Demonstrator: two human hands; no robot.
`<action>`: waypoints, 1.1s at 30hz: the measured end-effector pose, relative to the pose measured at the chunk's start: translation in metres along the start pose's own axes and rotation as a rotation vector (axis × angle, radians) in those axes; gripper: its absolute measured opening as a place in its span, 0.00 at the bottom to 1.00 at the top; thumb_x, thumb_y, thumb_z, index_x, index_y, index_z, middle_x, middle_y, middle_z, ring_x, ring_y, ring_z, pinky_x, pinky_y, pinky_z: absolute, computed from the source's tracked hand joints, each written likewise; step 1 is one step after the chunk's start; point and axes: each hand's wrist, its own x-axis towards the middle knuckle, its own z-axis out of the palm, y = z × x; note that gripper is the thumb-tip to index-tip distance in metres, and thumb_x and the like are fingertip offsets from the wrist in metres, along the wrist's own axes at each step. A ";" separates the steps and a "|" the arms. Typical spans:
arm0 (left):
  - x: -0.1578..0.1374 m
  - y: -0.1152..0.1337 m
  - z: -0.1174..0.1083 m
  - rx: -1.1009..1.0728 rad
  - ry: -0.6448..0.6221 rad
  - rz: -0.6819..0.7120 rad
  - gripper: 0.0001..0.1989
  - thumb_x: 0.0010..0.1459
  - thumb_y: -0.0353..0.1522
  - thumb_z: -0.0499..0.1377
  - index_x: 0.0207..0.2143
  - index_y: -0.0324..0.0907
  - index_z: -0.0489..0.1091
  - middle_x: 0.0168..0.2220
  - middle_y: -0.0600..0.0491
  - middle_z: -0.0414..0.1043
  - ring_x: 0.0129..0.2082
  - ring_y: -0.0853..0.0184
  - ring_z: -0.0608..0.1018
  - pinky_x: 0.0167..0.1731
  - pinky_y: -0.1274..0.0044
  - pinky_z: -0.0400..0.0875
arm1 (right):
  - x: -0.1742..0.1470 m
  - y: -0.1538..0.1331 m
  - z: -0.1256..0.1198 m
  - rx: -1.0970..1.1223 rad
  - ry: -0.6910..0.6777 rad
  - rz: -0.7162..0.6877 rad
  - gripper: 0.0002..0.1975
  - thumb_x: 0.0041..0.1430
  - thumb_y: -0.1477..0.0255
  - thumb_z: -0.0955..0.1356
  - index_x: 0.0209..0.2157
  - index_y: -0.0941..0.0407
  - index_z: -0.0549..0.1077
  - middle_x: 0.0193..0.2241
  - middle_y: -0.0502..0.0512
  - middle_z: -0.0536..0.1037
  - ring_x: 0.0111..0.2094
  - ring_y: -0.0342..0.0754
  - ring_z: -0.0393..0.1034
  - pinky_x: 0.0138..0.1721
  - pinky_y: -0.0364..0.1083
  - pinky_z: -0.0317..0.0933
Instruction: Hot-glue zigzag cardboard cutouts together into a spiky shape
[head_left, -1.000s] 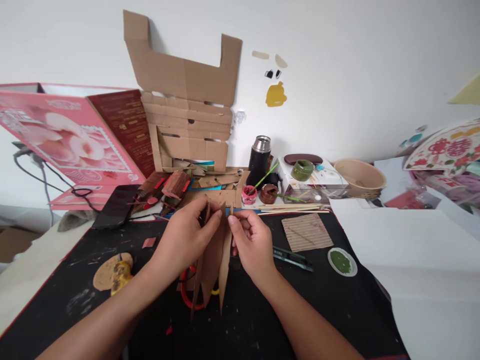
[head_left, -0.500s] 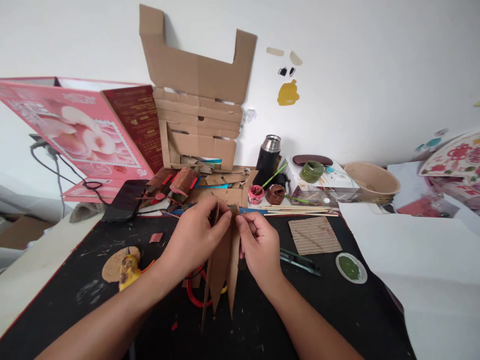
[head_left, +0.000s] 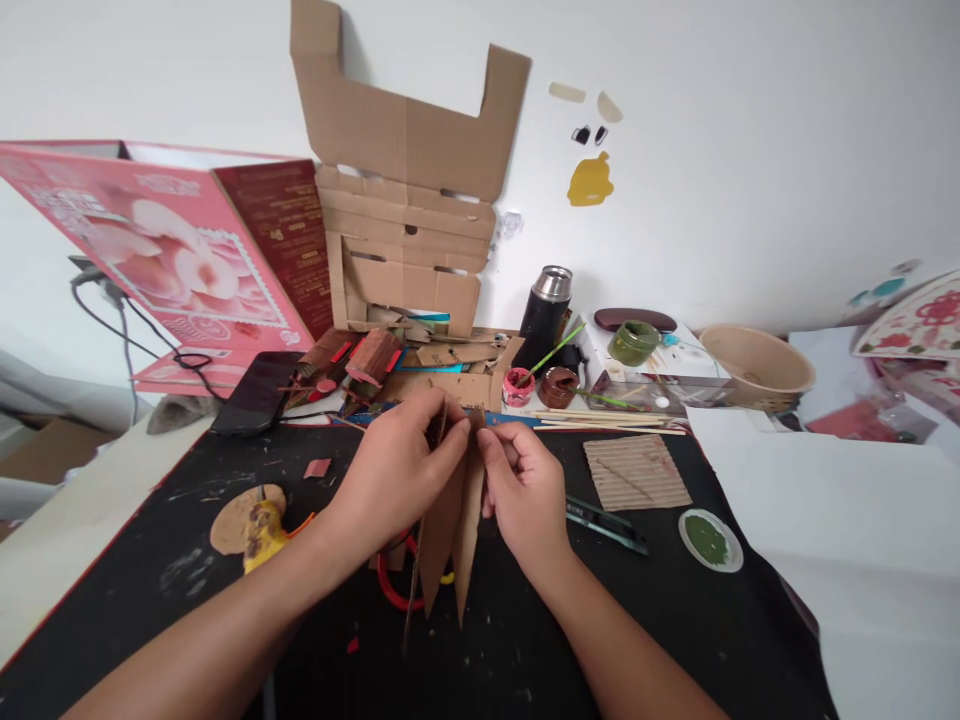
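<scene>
Between my hands, above the black table mat, hang narrow pointed strips of brown cardboard (head_left: 442, 530), their tips downward. My left hand (head_left: 401, 450) is closed, pinching the cardboard near its upper end. My right hand (head_left: 525, 490) is closed too, with thumb and fingers on the right-hand strip (head_left: 470, 510). How the pieces join at the top is hidden by my fingers. Behind and below the strips, partly covered, lie red-handled scissors (head_left: 390, 590). To the right of my right hand lies a dark green utility knife (head_left: 609, 525).
A corrugated cardboard square (head_left: 637, 472) and a dish of green paint (head_left: 710, 540) lie right. At the back stand a black thermos (head_left: 544, 320), paint jars (head_left: 559, 388) and thin wooden sticks (head_left: 607, 424). On the left are a phone (head_left: 255, 395), pink box (head_left: 180, 250) and yellow object (head_left: 264, 535).
The view has shifted slightly, moving the background to the right. My hands keep their pinch on the cardboard, and the strips have turned a little and sit closer together.
</scene>
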 end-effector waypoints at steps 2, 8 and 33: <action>0.000 0.000 0.000 0.011 0.002 0.007 0.08 0.65 0.36 0.56 0.33 0.45 0.70 0.30 0.57 0.74 0.31 0.65 0.75 0.33 0.73 0.64 | 0.000 0.001 0.000 -0.002 -0.006 0.004 0.17 0.70 0.55 0.69 0.35 0.54 0.74 0.13 0.40 0.66 0.11 0.41 0.61 0.13 0.38 0.53; 0.001 -0.002 0.001 0.031 0.005 0.021 0.07 0.66 0.36 0.56 0.34 0.45 0.70 0.31 0.56 0.74 0.32 0.65 0.76 0.33 0.73 0.64 | 0.000 0.001 0.000 -0.010 -0.012 0.014 0.18 0.70 0.53 0.69 0.36 0.54 0.75 0.14 0.40 0.66 0.11 0.41 0.61 0.13 0.38 0.53; 0.002 -0.002 -0.001 0.108 -0.021 0.012 0.08 0.65 0.36 0.56 0.33 0.45 0.70 0.31 0.54 0.76 0.31 0.63 0.76 0.33 0.72 0.64 | 0.000 0.001 0.001 -0.020 -0.028 0.021 0.18 0.69 0.53 0.70 0.36 0.54 0.75 0.15 0.40 0.66 0.11 0.40 0.60 0.13 0.39 0.53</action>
